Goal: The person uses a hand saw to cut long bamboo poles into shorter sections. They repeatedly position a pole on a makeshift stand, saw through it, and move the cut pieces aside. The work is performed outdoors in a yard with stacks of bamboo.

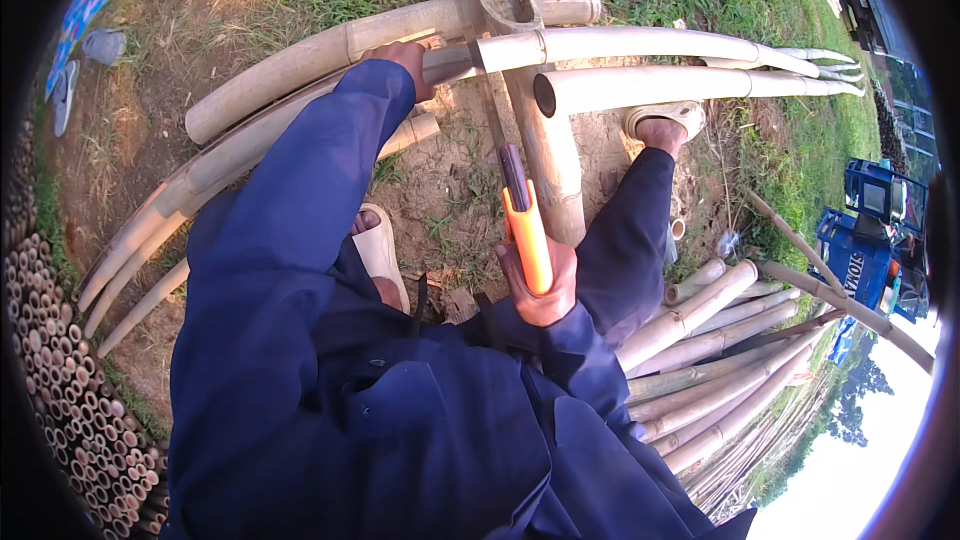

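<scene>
Stacked bamboo tubes (pixel 70 380), cut ends showing, fill the lower left. The left hand (pixel 408 62) grips a long pale bamboo pole (pixel 640 43) lying across a bamboo stand (pixel 545 155). The right hand (pixel 540 285) is closed around an orange-handled saw (pixel 522 220). Bamboo poles (pixel 720 360) lie piled at right, near blue crates (pixel 865 240).

Right hand (pixel 540 290) grips orange-handled saw (pixel 525 230); left hand (pixel 408 62) steadies bamboo pole (pixel 640 43).
</scene>
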`<state>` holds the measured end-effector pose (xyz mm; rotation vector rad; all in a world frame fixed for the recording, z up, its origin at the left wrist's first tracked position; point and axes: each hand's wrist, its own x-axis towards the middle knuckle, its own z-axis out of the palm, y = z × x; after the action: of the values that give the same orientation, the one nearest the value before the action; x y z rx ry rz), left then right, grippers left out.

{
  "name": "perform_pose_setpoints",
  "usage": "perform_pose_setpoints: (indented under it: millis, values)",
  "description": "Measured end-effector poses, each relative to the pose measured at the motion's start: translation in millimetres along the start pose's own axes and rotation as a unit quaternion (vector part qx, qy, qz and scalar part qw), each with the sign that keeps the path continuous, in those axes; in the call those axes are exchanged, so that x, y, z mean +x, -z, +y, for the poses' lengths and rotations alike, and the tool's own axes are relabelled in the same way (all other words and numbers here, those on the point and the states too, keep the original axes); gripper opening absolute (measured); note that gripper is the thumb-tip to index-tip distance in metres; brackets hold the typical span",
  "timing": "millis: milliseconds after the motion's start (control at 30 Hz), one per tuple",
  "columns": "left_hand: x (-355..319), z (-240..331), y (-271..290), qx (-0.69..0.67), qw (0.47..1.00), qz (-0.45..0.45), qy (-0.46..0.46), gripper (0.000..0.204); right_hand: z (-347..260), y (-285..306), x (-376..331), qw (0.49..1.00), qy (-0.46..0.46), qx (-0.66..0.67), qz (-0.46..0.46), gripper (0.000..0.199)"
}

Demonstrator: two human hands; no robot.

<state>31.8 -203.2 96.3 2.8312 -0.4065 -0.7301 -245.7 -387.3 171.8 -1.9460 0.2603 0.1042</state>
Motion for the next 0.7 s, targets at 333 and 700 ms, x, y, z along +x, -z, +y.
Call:
perform_pose_setpoints:
  millis: [333,700]
  values:
    - [11,-7,-9,0.007,1.000,-0.007,0.027,0.069,6,34,-43,0.999,-0.007,-0.042,-0.008,0.014]
    - [4,-9,-4,0.012,1.000,-0.007,0.021,0.068,0,48,-88,0.993,0.022,-0.115,-0.015,0.029]
